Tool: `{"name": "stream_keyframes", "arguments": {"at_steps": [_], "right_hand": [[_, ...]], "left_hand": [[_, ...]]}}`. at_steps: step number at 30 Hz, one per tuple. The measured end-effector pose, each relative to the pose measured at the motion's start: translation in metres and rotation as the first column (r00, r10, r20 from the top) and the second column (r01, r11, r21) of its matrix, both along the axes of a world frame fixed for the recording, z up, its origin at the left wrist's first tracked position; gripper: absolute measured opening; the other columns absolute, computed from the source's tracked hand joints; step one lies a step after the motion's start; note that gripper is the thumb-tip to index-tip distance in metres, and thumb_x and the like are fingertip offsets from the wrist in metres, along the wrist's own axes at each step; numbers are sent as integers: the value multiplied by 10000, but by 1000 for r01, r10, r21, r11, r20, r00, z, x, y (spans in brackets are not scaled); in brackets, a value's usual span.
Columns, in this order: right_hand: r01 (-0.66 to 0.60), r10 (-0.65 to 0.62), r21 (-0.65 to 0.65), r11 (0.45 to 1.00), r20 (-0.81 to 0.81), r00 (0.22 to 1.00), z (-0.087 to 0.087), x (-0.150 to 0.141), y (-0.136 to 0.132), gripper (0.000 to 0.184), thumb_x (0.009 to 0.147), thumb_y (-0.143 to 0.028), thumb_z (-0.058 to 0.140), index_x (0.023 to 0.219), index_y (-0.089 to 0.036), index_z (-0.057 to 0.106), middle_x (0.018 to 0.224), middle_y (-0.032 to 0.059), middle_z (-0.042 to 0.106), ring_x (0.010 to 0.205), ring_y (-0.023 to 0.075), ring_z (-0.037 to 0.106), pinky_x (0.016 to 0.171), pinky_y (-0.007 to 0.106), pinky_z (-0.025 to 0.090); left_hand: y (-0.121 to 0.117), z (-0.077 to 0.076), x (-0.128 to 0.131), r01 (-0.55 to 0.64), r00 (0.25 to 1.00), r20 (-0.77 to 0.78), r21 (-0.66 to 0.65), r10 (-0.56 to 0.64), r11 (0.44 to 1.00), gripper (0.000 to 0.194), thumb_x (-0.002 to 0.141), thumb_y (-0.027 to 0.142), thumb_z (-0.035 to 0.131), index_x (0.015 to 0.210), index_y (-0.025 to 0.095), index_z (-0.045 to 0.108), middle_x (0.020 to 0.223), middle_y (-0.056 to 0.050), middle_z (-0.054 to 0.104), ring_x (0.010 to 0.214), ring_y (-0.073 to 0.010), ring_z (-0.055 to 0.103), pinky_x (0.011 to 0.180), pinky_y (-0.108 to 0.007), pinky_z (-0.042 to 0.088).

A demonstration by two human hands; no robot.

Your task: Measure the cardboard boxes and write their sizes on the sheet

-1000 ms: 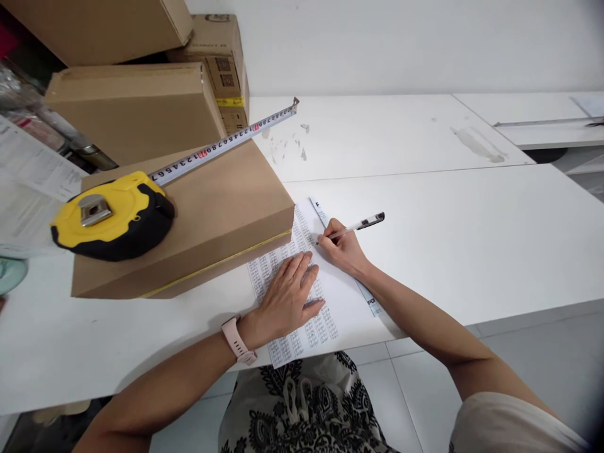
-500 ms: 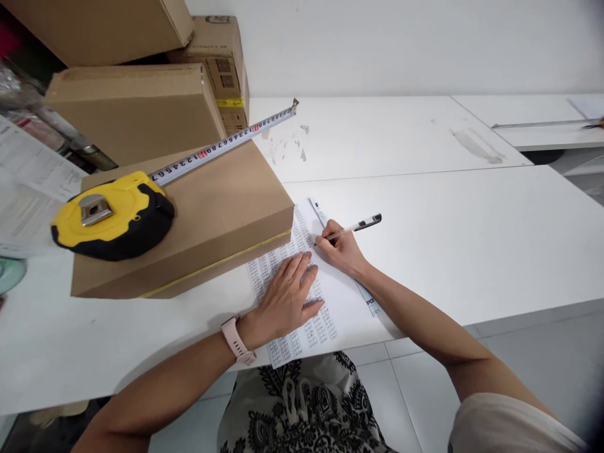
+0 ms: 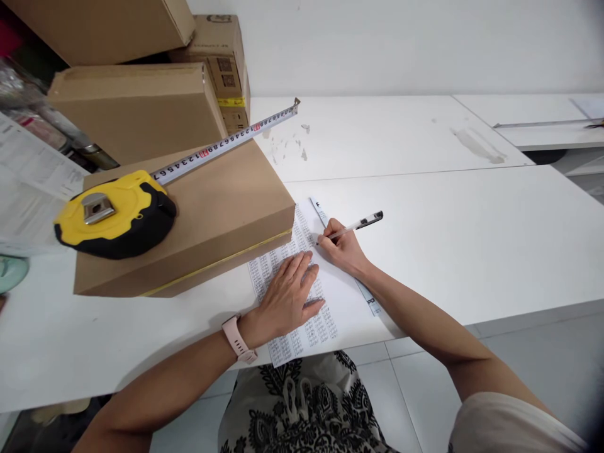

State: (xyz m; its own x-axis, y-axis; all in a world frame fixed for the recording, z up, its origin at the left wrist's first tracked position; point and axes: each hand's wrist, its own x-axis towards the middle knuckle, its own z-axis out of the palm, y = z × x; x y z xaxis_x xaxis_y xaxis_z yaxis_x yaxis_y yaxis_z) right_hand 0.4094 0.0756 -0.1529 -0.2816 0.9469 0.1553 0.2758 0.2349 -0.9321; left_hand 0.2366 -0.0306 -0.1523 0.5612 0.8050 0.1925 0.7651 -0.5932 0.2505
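My right hand (image 3: 343, 247) grips a pen (image 3: 363, 223), its tip on a sheet of paper (image 3: 346, 308) filled with columns of small handwriting. Flat on the same sheet rests my left hand (image 3: 290, 296), fingers stretched out and holding nothing. Under the paper's right side a light blue printed strip (image 3: 370, 303) shows. Just beyond my left hand stands a closed cardboard box (image 3: 236, 201) with a yellow line along its side. On top of it lies a yellow and black tape measure (image 3: 116, 214), its blade (image 3: 226, 143) pulled out past the box's far edge.
More cardboard boxes (image 3: 136, 110) are stacked at the back left, near wrapped goods and printed papers (image 3: 33, 170). A green object (image 3: 12, 274) sits at the left edge. The white table (image 3: 462, 239) runs right, with a long thin metal strip (image 3: 542, 124) at the far end.
Almost nothing differs. The whole view has shifted very slightly; the pen tip stays at about the same place on the paper, and my left hand has kept its position.
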Motion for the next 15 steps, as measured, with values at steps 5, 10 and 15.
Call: {"name": "stream_keyframes", "arguments": {"at_steps": [5,10,15], "right_hand": [[3,-10,-59,998,-119,993,-1,2,1,208,880,-346,615,788,-227,472,639,-52,473,546,115,432,524,279,349],[-94,74,-79,992,-227,971,-7,6,4,302,844,-445,691,916,-223,499,756,-8,601,636,147,593,615,315,480],[-10,6,-65,998,-58,998,-3,7,1,285,883,-418,617,781,-238,422,537,-80,427,460,101,390,463,262,306]], "left_hand": [[0,0,-1,1,1000,-4,5,-1,1000,612,932,463,546,1354,26,479,1528,-269,375,1444,-379,315,1175,-521,298],[0,0,-1,-2,1000,4,2,2,1000,607,930,463,549,1349,30,479,1533,-270,368,1441,-380,322,1168,-530,309],[0,0,-1,0,1000,11,-2,0,1000,599,928,460,553,1344,35,479,1532,-271,372,1443,-381,320,1161,-540,318]]}}
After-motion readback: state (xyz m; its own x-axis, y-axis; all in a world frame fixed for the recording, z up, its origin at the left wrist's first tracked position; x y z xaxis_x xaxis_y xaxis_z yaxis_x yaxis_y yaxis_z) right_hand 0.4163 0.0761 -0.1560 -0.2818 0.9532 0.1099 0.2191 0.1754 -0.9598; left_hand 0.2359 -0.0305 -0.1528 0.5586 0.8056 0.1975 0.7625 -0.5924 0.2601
